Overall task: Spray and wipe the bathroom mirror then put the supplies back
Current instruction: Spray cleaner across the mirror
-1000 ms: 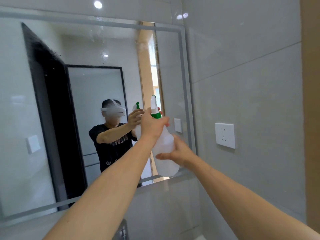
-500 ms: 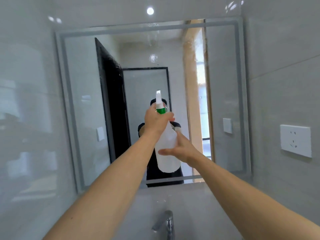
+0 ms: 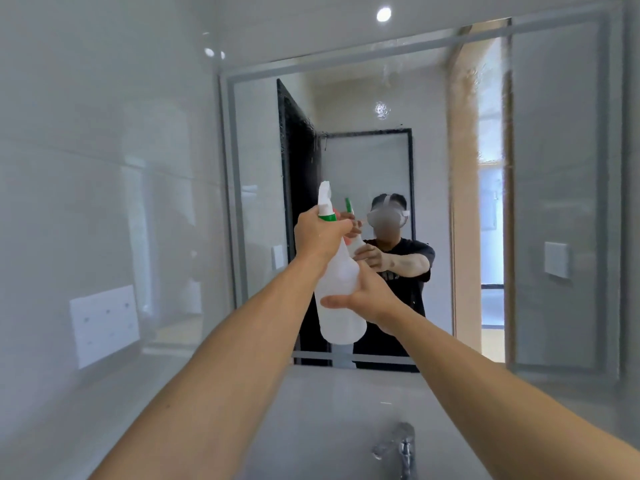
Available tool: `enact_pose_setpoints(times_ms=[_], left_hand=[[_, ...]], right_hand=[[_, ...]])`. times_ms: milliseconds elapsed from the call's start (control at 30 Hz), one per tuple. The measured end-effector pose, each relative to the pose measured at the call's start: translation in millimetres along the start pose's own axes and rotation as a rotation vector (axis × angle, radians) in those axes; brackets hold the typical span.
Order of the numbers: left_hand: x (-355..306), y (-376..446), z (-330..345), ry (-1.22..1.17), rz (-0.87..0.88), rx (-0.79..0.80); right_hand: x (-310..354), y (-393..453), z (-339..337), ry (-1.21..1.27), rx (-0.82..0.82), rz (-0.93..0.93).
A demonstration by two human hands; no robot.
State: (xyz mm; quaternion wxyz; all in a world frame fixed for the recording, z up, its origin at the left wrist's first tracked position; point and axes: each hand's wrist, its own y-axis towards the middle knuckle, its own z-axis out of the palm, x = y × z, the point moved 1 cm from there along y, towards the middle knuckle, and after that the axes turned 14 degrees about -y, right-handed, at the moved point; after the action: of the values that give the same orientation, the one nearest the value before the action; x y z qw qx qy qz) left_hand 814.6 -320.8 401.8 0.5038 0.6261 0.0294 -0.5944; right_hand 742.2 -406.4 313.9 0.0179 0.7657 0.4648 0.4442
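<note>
Bare arms, black tee, headset on

Both forearms are bare, nothing on the wrists as far as I can see. The left hand (image 3: 320,233) and right hand (image 3: 367,297) have no gloves or rings showing. Mirror reflection shows a black short-sleeve t-shirt with some pale print across the chest, plus a white head-worn headset

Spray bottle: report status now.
Left hand grips spray bottle neck; right hand holds its body. Nozzle toward mirror. Nothing in the way.
</note>
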Motion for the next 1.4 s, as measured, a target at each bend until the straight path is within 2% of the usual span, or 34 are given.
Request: enact_pose_setpoints(times_ms=[367, 633, 900, 1300, 1400], left_hand=[[-11, 10, -57, 0.018, -0.031, -0.053], [-21, 15, -94, 0.034, 0.016, -0.178], [-7, 11, -123, 0.162, -0.005, -0.277], [23, -11, -156, 0.058, -0.139, -0.125], [36, -22, -163, 0.056, -0.131, -0.151]], right_hand=[[35, 21, 40, -0.006, 0.029, -0.07], [64, 28, 68, -0.012, 0.095, -0.122], [67, 17, 108, 0.047, 0.147, -0.076], [52, 5, 135, 0.038, 0.175, -0.035], [46, -4, 145, 0.039, 0.211, -0.012]])
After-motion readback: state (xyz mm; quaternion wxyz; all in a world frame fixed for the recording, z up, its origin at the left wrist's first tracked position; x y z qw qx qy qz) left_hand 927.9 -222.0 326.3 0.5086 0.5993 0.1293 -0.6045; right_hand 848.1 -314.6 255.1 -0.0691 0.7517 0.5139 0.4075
